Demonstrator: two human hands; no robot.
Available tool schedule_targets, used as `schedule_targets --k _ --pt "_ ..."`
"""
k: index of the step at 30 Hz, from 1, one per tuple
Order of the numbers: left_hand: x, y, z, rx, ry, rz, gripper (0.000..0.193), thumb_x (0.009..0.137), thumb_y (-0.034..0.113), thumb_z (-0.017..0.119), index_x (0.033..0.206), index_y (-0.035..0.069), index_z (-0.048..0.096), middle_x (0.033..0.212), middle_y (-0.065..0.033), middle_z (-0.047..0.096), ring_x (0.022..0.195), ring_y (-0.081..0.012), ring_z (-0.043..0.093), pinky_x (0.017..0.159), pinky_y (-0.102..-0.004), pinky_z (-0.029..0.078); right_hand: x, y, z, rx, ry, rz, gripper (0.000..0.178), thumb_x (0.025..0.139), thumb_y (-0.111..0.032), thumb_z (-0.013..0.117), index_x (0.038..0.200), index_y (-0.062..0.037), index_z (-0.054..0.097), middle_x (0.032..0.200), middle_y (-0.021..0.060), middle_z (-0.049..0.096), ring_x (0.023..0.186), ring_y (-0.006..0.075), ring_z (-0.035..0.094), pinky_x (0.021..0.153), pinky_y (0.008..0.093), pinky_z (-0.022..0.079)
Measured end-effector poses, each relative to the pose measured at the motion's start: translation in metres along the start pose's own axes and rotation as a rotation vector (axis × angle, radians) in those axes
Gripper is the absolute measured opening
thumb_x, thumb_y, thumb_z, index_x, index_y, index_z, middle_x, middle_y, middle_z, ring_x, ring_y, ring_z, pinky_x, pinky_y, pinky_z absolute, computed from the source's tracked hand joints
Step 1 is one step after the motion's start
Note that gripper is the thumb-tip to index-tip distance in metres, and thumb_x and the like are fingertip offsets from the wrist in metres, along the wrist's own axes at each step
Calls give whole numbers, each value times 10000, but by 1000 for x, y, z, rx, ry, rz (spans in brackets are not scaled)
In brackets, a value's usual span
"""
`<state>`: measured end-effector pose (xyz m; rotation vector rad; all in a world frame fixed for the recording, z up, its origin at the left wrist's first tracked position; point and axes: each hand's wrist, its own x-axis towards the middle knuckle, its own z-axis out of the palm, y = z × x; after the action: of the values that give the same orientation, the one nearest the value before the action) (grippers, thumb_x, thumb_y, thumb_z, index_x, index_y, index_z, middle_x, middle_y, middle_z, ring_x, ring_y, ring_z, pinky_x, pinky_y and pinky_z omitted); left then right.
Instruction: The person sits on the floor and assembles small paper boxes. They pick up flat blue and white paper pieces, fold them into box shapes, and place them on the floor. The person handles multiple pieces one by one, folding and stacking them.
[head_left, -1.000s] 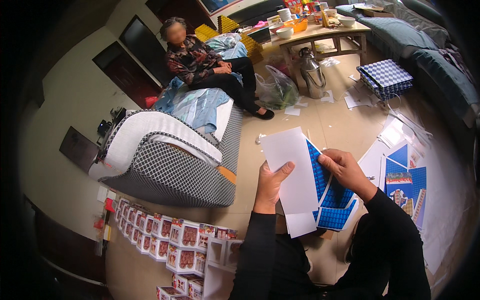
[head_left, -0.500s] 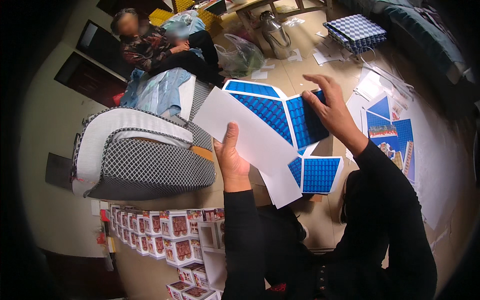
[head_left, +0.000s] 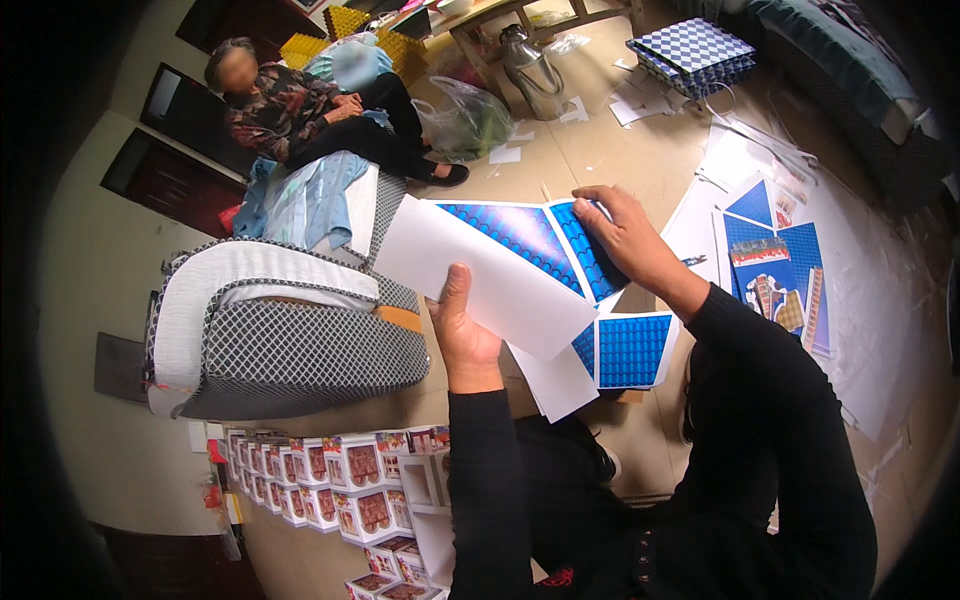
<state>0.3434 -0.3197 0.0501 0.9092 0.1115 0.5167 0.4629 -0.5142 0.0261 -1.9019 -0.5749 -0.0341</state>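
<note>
A card sheet (head_left: 515,238) printed with blue roof tiles is in front of me, its white back folded over toward the left. My left hand (head_left: 467,330) grips the white folded part, thumb on top, the other fingers hidden beneath. My right hand (head_left: 638,245) is on the upper right tile panel, its fingers bent over the upper edge and pressing the panel along a crease. Another blue tile panel (head_left: 635,350) sticks out below, white-edged. A further white flap hangs under the left part. Beneath the card, a brown support shows only in part.
Small printed house-like boxes (head_left: 365,465) stand in rows at lower left. A grey patterned seat (head_left: 310,325) is at left, with a seated person (head_left: 290,115) behind it. Cut printed pieces (head_left: 775,265) lie on white sheeting at right. A metal flask (head_left: 530,65) and checkered boxes (head_left: 695,55) stand farther back.
My right hand has moved left and slightly down, its raised fingers now bent onto the tile panel. That panel is tilted more steeply. The left hand keeps its grip.
</note>
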Motion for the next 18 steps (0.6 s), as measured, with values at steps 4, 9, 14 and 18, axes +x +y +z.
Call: schedule_targets --k 4,9,14,18 --pt "-2 3 2 64 12 62 495 840 122 728 1272 38 501 1150 -64 587 1050 -212 582 925 -393 489 -5 -16 -1 338 -303 31 581 989 -505 409 1340 -50 499 1225 221 593 1070 302 620 910 379 488" --pt "-7 7 6 226 -27 108 521 853 65 694 1322 74 467 1229 -70 558 1143 -230 540 1004 -401 437 -15 -35 -2 435 -475 -120 541 991 -465 441 1353 -66 491 1332 181 513 1233 273 496 1040 369 377" --pt "-5 14 12 197 -176 71 448 857 109 708 1268 72 532 1156 -40 598 1082 -191 568 964 -349 452 -7 -18 -3 216 -99 -139 574 950 -460 513 1362 -64 458 1391 200 436 1332 369 362 1114 435 278" --pt "-13 20 3 227 -224 45 405 867 123 702 1245 77 566 1144 -25 610 1079 -175 569 960 -334 448 -5 -23 -13 -21 -95 -232 515 951 -443 513 1294 -59 531 1389 175 459 1372 368 286 1123 465 260"
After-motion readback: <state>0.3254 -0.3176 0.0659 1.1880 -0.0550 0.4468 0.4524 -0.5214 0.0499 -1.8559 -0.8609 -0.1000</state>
